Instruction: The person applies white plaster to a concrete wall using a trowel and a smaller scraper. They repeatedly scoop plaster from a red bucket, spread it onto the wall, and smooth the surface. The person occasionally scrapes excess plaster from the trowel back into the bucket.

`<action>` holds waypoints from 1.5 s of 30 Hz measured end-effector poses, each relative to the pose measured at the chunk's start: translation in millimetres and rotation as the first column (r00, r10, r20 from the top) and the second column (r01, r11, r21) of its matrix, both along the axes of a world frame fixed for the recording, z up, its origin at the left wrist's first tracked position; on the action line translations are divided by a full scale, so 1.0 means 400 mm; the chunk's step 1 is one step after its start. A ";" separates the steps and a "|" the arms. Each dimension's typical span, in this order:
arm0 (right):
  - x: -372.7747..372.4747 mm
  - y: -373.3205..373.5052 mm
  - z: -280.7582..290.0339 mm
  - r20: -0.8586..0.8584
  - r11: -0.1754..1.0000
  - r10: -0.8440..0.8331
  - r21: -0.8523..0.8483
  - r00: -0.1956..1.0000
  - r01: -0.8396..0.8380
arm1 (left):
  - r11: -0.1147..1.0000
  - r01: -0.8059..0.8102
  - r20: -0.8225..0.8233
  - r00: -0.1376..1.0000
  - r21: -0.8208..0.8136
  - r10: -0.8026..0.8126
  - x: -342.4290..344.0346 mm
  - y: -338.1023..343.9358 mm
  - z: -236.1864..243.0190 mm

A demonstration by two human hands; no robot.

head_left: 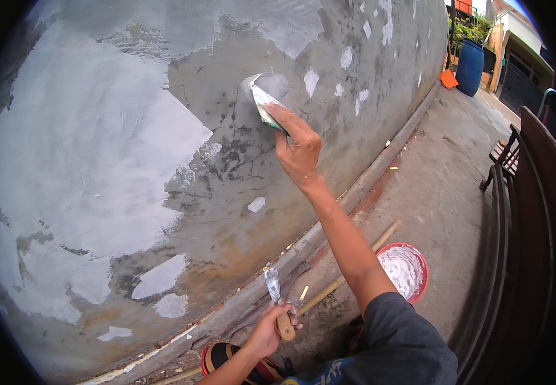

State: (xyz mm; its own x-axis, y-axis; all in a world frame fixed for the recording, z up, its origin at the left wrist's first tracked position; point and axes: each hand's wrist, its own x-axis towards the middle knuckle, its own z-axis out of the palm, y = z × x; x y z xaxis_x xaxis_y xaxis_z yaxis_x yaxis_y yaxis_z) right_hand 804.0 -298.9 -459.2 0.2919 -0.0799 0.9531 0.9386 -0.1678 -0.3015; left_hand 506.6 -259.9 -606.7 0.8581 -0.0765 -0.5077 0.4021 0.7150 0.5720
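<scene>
One grey cloth sleeve [400, 337] lies nearest. One rough grey wall [227, 237] bears more than ten smooth white patches [98, 141]. One blue barrel [469, 67] stands near its far end; one wooden pole [320, 295] lies along its foot, crossed by the right forearm [336, 218], beside one round red tub [425, 277] of creamy white paste [401, 269]. Hands apart, the right hand [300, 147] pinches one flat spreader [263, 102] against the wall; the left hand [267, 330] grips one wooden-handled scraper [273, 285] near its bottom edge.
</scene>
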 end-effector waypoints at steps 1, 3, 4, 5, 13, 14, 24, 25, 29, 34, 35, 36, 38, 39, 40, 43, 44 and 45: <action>-0.015 0.003 -0.010 0.024 0.998 0.012 -0.061 1.000 -0.010 | 1.000 0.005 0.003 1.000 -0.003 -0.005 0.008 -0.002 -0.004; -0.012 -0.019 -0.007 0.036 0.976 0.145 -0.169 0.989 -0.137 | 1.000 0.010 -0.011 1.000 -0.001 -0.010 0.014 -0.007 -0.005; -0.011 -0.031 -0.001 0.040 0.955 0.214 -0.219 0.976 -0.201 | 1.000 0.008 -0.028 1.000 0.006 -0.008 0.014 -0.013 -0.005; 0.001 -0.044 0.022 0.041 0.973 0.192 -0.136 0.981 -0.184 | 1.000 0.004 -0.046 0.999 0.012 -0.004 0.013 -0.014 -0.003; 0.034 -0.030 0.098 0.108 0.998 -0.011 -0.054 0.994 0.017 | 1.000 0.011 -0.004 1.000 0.002 -0.011 0.030 -0.024 -0.005; 0.027 -0.026 0.070 0.128 0.994 -0.013 -0.106 0.992 0.027 | 1.000 0.013 0.005 1.000 -0.007 -0.013 0.035 -0.024 -0.011; 0.017 0.086 0.109 0.190 1.000 -0.023 -0.007 0.982 0.025 | 1.000 0.003 -0.027 1.000 0.004 -0.003 0.046 -0.030 0.009; -0.005 0.105 0.083 0.193 0.998 -0.056 -0.002 0.980 0.057 | 1.000 0.003 -0.012 1.000 0.001 -0.003 0.047 -0.027 0.001; -0.057 0.065 -0.010 0.148 0.959 0.131 -0.271 0.980 -0.088 | 1.000 0.008 -0.003 1.000 -0.009 -0.008 0.063 -0.026 -0.020; -0.006 -0.063 0.184 0.075 0.938 0.337 -0.110 0.938 -0.328 | 0.999 0.008 -0.002 1.000 0.042 -0.008 0.039 -0.033 -0.006; 0.031 -0.102 0.237 0.089 0.968 0.250 -0.017 0.964 -0.249 | 0.999 0.041 0.015 0.999 0.031 -0.042 0.051 -0.052 -0.003; 0.052 -0.090 0.254 0.114 0.977 0.211 -0.034 0.971 -0.209 | 0.998 0.038 0.021 0.999 0.040 -0.039 0.051 -0.048 0.002; 0.074 -0.069 0.269 0.169 0.990 0.132 -0.066 0.977 -0.122 | 0.999 0.020 -0.006 1.000 0.035 -0.020 0.051 -0.050 0.013; 0.065 -0.055 0.262 0.150 0.989 0.134 -0.078 0.980 -0.124 | 0.999 0.006 -0.016 1.000 0.033 -0.005 0.049 -0.048 0.017; 0.046 -0.045 0.241 0.129 0.988 0.133 -0.100 0.983 -0.121 | 1.000 0.006 -0.001 1.000 0.020 -0.006 0.048 -0.047 0.011; -0.019 -0.003 0.163 0.128 0.968 0.162 -0.212 0.978 -0.133 | 1.000 0.007 0.026 1.000 0.000 -0.007 0.054 -0.034 -0.016; -0.041 0.007 0.134 0.119 0.951 0.194 -0.268 0.974 -0.157 | 1.000 0.006 0.026 1.000 0.003 -0.006 0.058 -0.032 -0.024; -0.055 0.011 0.123 0.114 0.931 0.226 -0.318 0.967 -0.180 | 1.000 0.005 0.031 0.999 0.012 -0.005 0.059 -0.032 -0.025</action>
